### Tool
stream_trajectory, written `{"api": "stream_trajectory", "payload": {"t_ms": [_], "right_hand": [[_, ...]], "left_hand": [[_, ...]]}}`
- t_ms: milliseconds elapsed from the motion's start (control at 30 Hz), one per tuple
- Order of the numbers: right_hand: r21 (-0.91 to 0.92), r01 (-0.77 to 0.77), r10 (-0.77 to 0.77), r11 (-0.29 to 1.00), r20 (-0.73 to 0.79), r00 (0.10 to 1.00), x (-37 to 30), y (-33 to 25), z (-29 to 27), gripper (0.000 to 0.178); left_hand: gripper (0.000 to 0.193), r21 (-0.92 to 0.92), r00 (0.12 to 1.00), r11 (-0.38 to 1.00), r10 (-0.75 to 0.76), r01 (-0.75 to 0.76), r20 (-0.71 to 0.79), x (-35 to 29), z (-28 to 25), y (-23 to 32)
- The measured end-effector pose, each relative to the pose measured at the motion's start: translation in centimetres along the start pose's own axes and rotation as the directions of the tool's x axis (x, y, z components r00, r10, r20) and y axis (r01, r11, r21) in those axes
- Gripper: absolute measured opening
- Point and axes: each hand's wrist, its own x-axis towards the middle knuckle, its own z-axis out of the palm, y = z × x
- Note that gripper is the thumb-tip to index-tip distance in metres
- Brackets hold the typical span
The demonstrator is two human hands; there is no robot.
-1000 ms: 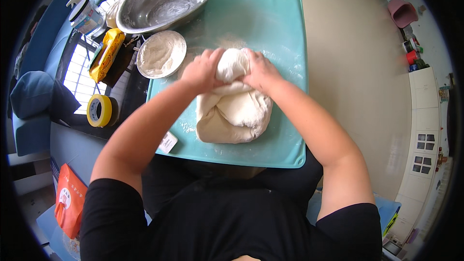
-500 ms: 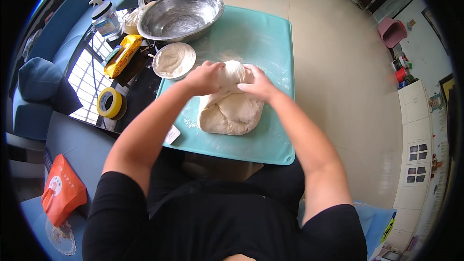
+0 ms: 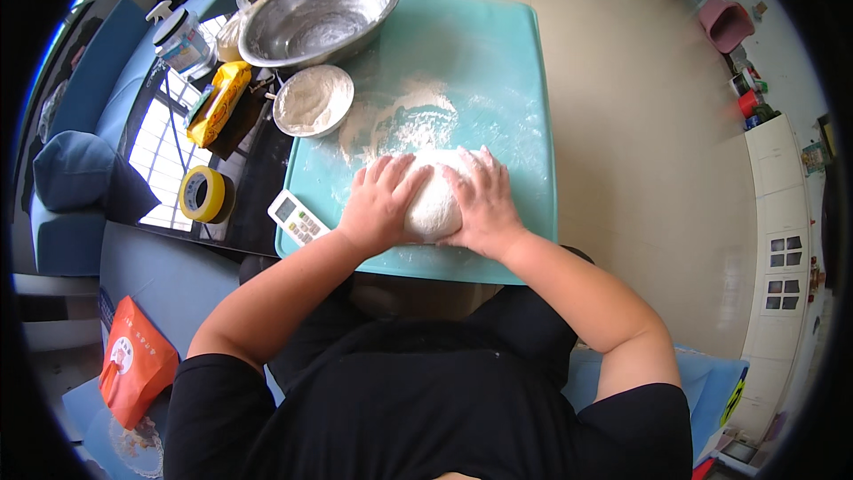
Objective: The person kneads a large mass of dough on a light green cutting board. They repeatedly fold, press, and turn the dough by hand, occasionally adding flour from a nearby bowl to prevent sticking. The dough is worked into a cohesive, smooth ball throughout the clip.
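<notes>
- White dough (image 3: 433, 204), a rounded lump, sits between both palms near the front edge of the mat; the left hand (image 3: 380, 204) lies on its left flank with fingers spread and curved over it, pressing rather than clasping.
- The right hand (image 3: 484, 203) mirrors it on the right flank, fingers splayed flat over the top, thumb tucked toward the lump.
- Under the dough lies a turquoise mat (image 3: 498, 62), dusted with patches of loose flour (image 3: 404, 120) just beyond the fingertips.
- At the mat's far left corner stands a steel mixing bowl (image 3: 317, 13), and just beside it a small white bowl of flour (image 3: 312, 100).
- A white remote control (image 3: 298, 218) lies at the mat's left edge, close to the left wrist.
- The dark glass table (image 3: 258, 178) carries a yellow packet (image 3: 216, 102) and a roll of yellow tape (image 3: 203, 194).
- Farther left is a blue cushion (image 3: 75, 169), probably on a sofa, though the rim bends it.
- The beige floor (image 3: 649, 169) spreads right toward white cabinets (image 3: 782, 249) and a pink stool (image 3: 727, 25).
- An orange bag (image 3: 133, 360) lies low on the left.
</notes>
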Motion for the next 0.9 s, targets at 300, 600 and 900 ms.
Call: {"api": "stream_trajectory", "payload": {"t_ms": [300, 600, 900], "right_hand": [[0.046, -0.101, 0.098, 0.994, 0.064, 0.993, 11.5, 6.0, 1.9, 0.092], [0.073, -0.229, 0.225, 0.971, 0.048, 0.973, 14.8, 7.1, 3.1, 0.077], [0.242, -0.214, 0.151, 0.946, 0.255, 0.955, 7.5, 3.5, -6.0, 0.098]], "left_hand": [[0.075, -0.017, 0.957, 0.976, -0.210, 0.217, 0.202, 10.1, 1.0, -7.5], [0.058, 0.054, 0.937, 0.941, -0.338, 0.334, 0.092, 12.5, 2.8, -9.8], [0.085, -0.169, 0.963, 0.964, -0.169, 0.206, 0.208, 5.9, -3.4, -5.2]]}}
